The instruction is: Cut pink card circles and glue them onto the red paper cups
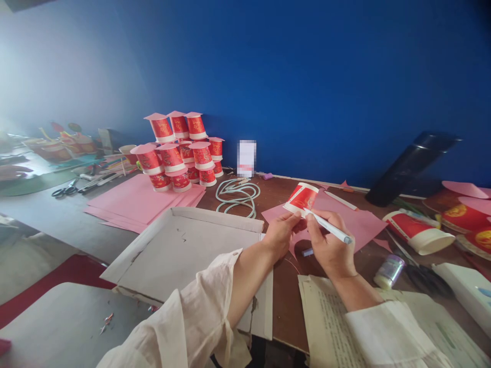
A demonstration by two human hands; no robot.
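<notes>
I count eleven red paper cups capped with pink paper discs (180, 153) stacked against the blue wall. One more red paper cup (301, 198) sits in my hands, with one white pen (329, 228). One flat grey cardboard sheet (184, 250) lies before me, one coiled pale green cord (237, 194) behind it, one pair of black scissors (64, 191) far left, one small glue bottle (388, 271) at right.
</notes>
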